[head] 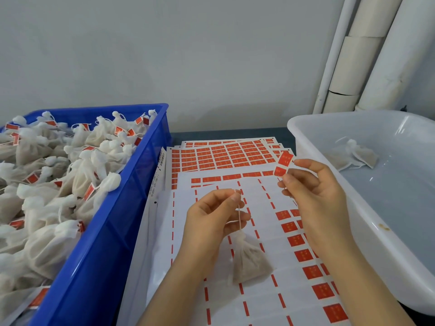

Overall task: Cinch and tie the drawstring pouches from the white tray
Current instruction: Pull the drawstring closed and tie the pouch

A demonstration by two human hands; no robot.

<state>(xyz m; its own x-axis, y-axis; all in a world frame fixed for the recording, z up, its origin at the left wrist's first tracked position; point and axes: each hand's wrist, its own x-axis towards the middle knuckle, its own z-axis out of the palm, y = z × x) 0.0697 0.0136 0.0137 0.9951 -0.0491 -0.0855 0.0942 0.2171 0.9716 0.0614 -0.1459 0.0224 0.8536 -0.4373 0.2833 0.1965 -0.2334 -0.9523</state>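
Left hand (211, 215) pinches the drawstring (239, 216), pouch (249, 260) dangling below; right hand (313, 191) pinches a red label (283, 163).

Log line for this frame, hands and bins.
left hand: pinches string, pouch hanging | right hand: pinches red sticker | white tray: holds pouches | blue crate: heaped with tagged pouches

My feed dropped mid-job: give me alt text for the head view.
The left hand pinches a drawstring, a filled pouch dangling over sticker sheets; the right hand pinches a red sticker. A blue crate of tied pouches sits left, a white tray right.
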